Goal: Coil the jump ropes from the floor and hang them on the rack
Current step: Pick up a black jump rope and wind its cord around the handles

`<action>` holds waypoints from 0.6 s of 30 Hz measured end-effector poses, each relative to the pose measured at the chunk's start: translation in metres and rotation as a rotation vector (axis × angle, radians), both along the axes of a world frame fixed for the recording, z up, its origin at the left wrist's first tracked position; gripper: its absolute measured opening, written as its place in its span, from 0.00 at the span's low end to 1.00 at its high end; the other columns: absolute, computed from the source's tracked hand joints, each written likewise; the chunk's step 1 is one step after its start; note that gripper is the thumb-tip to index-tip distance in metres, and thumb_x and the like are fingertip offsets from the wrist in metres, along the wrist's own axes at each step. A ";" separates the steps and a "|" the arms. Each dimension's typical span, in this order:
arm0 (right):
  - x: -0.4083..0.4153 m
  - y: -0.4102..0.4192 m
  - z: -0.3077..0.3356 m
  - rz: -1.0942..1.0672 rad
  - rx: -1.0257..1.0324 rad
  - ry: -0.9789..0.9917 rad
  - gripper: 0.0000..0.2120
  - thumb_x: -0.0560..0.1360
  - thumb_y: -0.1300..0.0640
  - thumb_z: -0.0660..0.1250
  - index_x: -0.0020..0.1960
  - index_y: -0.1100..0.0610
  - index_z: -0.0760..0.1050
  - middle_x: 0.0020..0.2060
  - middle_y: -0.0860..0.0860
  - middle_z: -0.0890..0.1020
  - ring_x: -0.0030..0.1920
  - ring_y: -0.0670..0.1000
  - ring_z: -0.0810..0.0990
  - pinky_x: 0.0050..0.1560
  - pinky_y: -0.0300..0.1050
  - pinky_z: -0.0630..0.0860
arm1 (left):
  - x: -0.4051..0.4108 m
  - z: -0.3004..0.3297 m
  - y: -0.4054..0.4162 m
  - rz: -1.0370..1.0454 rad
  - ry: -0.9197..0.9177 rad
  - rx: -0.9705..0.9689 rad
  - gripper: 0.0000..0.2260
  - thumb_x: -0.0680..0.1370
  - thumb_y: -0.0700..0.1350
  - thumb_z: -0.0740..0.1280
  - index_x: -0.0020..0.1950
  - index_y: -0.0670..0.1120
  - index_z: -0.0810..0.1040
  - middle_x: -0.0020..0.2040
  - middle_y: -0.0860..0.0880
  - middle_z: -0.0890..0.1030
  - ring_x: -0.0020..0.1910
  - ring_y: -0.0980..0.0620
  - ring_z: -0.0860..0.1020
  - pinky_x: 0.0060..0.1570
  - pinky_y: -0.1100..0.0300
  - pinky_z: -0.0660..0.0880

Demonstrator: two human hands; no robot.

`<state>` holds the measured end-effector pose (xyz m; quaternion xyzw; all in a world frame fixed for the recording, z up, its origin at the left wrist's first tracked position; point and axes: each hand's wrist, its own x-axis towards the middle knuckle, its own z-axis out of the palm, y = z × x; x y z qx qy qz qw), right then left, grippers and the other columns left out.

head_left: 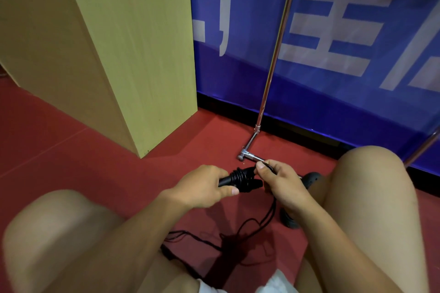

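My left hand (206, 187) grips the black handles of a jump rope (240, 179), which have several turns of black cord wound round them. My right hand (278, 182) pinches the cord just right of the handles. The loose cord (252, 226) trails down to the red floor between my knees and lies there in tangled loops. The chrome rack pole (277, 50) rises just beyond my hands, its foot (248, 153) on the floor by the wall.
A tall wooden cabinet (114, 43) stands at the left. A blue banner wall (357, 54) runs behind the rack. A black caster wheel (313, 179) sits by my right knee, a second rack leg (423, 147) at far right. My bare knees flank the view.
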<state>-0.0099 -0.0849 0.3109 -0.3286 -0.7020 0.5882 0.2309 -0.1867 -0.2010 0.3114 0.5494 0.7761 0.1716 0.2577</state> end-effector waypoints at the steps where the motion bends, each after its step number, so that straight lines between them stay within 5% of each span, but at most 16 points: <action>1: 0.000 0.001 -0.001 -0.007 0.041 -0.016 0.12 0.81 0.54 0.63 0.42 0.58 0.78 0.24 0.40 0.74 0.26 0.38 0.70 0.36 0.38 0.65 | 0.001 0.001 0.000 -0.021 0.034 0.002 0.16 0.75 0.61 0.69 0.40 0.49 0.75 0.35 0.47 0.80 0.31 0.46 0.78 0.33 0.50 0.74; 4: 0.000 0.001 -0.006 -0.027 0.204 -0.082 0.12 0.80 0.54 0.66 0.40 0.58 0.79 0.30 0.45 0.77 0.31 0.42 0.73 0.37 0.41 0.70 | 0.005 0.005 -0.003 -0.080 0.168 0.007 0.18 0.75 0.62 0.69 0.37 0.50 0.71 0.31 0.53 0.74 0.29 0.52 0.72 0.31 0.57 0.65; 10: 0.002 -0.001 -0.007 -0.118 0.474 -0.169 0.08 0.75 0.53 0.72 0.38 0.52 0.80 0.33 0.46 0.81 0.37 0.41 0.77 0.38 0.34 0.70 | 0.006 0.007 -0.006 -0.150 0.219 -0.013 0.18 0.75 0.63 0.68 0.41 0.49 0.74 0.33 0.52 0.75 0.32 0.52 0.74 0.32 0.57 0.66; 14: 0.002 0.000 -0.006 -0.104 0.393 -0.130 0.05 0.70 0.55 0.77 0.39 0.51 0.81 0.32 0.45 0.81 0.34 0.42 0.78 0.39 0.32 0.72 | 0.008 0.008 -0.009 -0.194 0.196 -0.045 0.18 0.75 0.63 0.68 0.41 0.49 0.74 0.33 0.51 0.76 0.31 0.52 0.73 0.32 0.57 0.66; 18: 0.003 0.002 -0.007 -0.068 0.129 -0.069 0.08 0.67 0.57 0.80 0.42 0.54 0.81 0.31 0.49 0.82 0.32 0.47 0.79 0.38 0.46 0.79 | 0.010 0.009 -0.012 -0.221 0.126 -0.059 0.19 0.74 0.63 0.69 0.39 0.47 0.73 0.31 0.52 0.74 0.29 0.52 0.71 0.32 0.57 0.67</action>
